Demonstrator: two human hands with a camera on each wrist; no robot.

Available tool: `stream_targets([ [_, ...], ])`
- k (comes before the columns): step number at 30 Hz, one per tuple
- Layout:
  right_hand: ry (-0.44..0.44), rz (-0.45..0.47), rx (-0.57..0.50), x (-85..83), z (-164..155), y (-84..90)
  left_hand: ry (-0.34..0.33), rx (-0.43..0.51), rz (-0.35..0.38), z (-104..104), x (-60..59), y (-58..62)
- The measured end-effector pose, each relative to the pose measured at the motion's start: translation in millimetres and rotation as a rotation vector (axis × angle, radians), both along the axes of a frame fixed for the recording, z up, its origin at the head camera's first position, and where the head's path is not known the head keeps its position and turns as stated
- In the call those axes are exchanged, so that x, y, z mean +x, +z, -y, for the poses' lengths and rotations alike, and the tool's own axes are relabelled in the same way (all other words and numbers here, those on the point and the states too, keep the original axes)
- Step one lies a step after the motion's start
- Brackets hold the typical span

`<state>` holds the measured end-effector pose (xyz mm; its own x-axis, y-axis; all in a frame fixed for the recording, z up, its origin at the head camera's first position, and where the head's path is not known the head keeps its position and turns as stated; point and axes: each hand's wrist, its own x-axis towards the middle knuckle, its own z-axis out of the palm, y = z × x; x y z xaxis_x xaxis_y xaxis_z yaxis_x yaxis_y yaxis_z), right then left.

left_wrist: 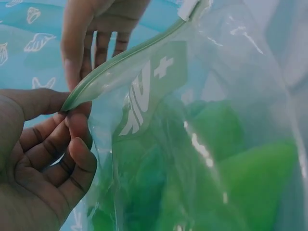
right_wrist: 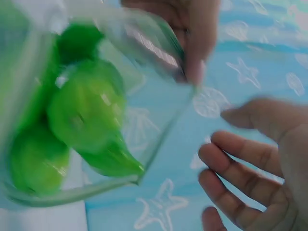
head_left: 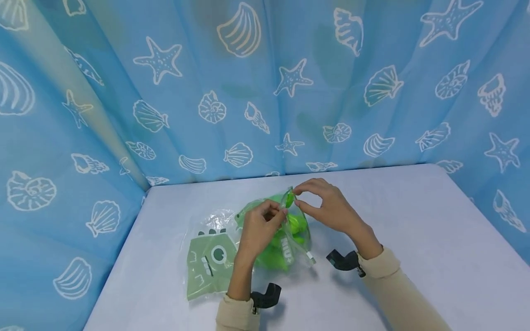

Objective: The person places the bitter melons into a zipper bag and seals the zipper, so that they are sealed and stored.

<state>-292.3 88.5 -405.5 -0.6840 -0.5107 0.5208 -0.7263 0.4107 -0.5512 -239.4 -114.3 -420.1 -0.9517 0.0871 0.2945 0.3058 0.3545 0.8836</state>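
Observation:
My left hand [head_left: 260, 227] pinches the zip edge of a clear zip bag [head_left: 271, 259] between thumb and index finger. The bag carries a green print with white lettering and holds several glossy green, fruit-like pieces [right_wrist: 89, 103]; one tapers to a point. A white zip slider [left_wrist: 189, 8] sits along the top edge, away from the pinching fingers. Just beside the bag's upper corner is my right hand [head_left: 331, 204], thumb and fingers spread. In the right wrist view that hand [right_wrist: 255, 168] stands apart from the bag, with nothing between its fingers.
A second clear bag [head_left: 196, 276], printed with a green one-eyed monster face, lies flat on the white table [head_left: 414, 220] left of my hands. Blue curtains [head_left: 265, 92] with shell and starfish drawings hang behind and on the left. Black wrist cameras [head_left: 267, 295] sit at both cuffs.

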Motion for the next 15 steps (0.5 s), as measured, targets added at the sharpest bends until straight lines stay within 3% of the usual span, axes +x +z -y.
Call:
stream_targets([
  [6, -0.065, 0.046, -0.069, -11.3, -26, 15.2, -0.057, 0.066, -0.016, 3, -5.6, 22.5],
  [10, -0.102, 0.085, -0.138, -10.3, -38, 23.9, -0.095, 0.146, 0.0, 5, 3.9, 42.5],
  [15, -0.096, 0.178, -0.218, 4.4, -45, 39.3, -0.163, 0.283, 0.028, 7, 16.7, 63.4],
])
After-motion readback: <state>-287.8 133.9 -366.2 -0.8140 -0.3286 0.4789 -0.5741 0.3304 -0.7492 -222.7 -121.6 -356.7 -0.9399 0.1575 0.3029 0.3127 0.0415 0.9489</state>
